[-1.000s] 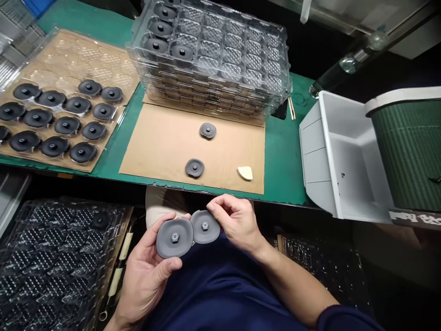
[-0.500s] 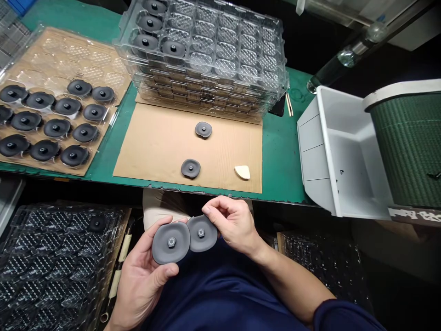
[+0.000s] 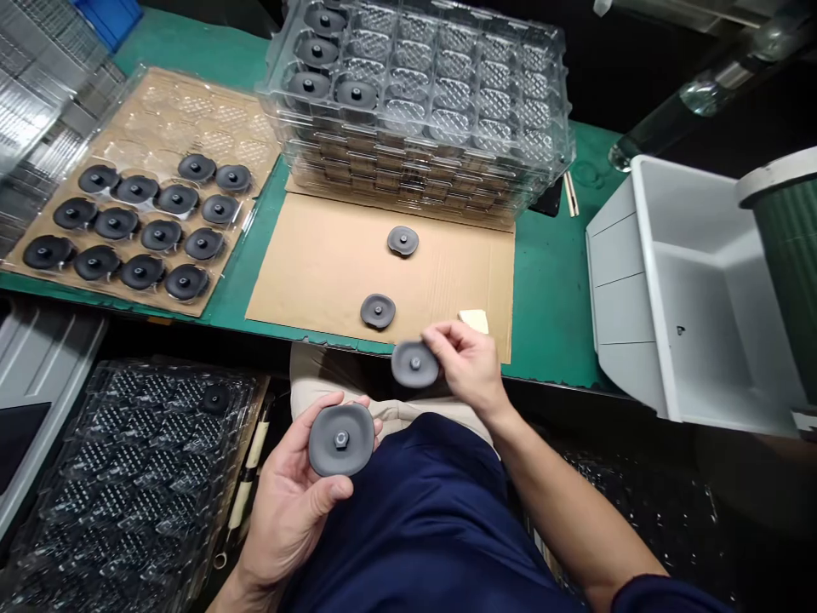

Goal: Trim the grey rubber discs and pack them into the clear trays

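Note:
Near the lap, my left hand point(image 3: 294, 502) cradles a dark grey disc point(image 3: 351, 426) with a raised hex centre, its fingers behind the rim and thumb at the lower edge. My right hand point(image 3: 469, 366) pinches a second grey disc point(image 3: 408, 375) by its right edge, just off the table's front edge. The two held discs are apart. Two more discs lie on the cardboard sheet point(image 3: 319, 255): an upper disc point(image 3: 402, 241) and a lower disc point(image 3: 378, 312). A cream-coloured piece point(image 3: 474, 321) lies just behind my right hand.
Stacked clear trays point(image 3: 434, 128) stand behind the cardboard, with a few discs at their left. A tray of several discs point(image 3: 137, 226) lies on the left. A white bin point(image 3: 657, 323) is at right; more trays point(image 3: 128, 477) sit lower left.
My right hand has moved its disc away from the disc in my left hand, forward and right towards the table edge. The view has shifted, so the table items appear farther right.

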Available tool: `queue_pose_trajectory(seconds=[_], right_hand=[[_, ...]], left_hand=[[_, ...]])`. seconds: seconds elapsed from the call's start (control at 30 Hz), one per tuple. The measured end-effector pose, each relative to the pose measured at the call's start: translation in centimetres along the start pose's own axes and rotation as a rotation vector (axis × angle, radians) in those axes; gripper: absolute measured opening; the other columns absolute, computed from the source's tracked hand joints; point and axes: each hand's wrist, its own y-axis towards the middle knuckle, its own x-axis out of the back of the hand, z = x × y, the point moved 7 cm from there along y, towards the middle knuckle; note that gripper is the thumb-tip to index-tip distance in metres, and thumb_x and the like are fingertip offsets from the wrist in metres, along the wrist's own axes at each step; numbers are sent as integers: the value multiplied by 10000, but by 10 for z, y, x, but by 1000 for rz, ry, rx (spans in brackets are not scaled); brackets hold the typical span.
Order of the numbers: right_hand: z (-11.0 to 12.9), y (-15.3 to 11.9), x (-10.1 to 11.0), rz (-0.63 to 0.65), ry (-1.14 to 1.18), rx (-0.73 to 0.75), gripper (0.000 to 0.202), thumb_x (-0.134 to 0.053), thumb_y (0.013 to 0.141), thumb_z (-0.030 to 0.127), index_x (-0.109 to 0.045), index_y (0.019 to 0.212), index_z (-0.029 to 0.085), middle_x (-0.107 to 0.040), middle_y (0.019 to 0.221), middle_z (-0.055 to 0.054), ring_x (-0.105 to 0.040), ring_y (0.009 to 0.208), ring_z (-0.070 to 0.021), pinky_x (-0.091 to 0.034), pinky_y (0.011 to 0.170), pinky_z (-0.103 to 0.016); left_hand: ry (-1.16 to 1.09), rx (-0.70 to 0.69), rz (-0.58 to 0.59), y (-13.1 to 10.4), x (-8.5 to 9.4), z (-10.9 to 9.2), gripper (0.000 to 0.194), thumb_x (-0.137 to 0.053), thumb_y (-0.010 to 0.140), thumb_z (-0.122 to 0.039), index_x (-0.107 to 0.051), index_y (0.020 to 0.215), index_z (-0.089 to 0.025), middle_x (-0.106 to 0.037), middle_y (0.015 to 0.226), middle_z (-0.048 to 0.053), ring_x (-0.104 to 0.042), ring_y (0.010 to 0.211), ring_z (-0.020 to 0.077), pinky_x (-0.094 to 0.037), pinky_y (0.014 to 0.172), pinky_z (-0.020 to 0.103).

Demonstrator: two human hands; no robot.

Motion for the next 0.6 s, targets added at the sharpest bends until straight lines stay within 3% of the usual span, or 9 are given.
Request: queue_pose_trajectory(seconds=[0.1,0.27,0.43,0.6], right_hand=[[-23,45,6,-76,-45,10,311,-616,937,476,-684,991,177,-628,650,16,-586,519,-136,-487,512,-245],[-48,107,-3,-157,-206,65,245,-580,927,342,-652,1085,169,-701,824,-26,-656,679,-161,-545,713,-301],[-52,114,-14,-254,-414,161,277,-514,973,331,-665,1134,165,-730,996,-96,-657,867,-216,-506,880,-363],[-52,110,-15,-299,-583,227,310,-472,994,352,-675,1140,169,-730,1036,-105,-662,907,-223,-500,870,-338]], left_hand=[[26,-30,17,-1,4,1,735,-960,672,-272,-671,1348,-260,-688,1390,147,-740,1118,334,-573,1041,436],[128,-43,-5,-2,10,3,757,-963,663,-270,-661,1356,-227,-683,1387,167,-708,1179,360,-569,1043,424],[89,-27,-78,-4,10,1,766,-981,636,-311,-671,1333,-245,-699,1364,143,-724,1148,339,-569,1033,392],[89,-26,19,3,16,7,746,-941,701,-266,-634,1380,-239,-677,1391,148,-692,1204,349,-550,1067,433]])
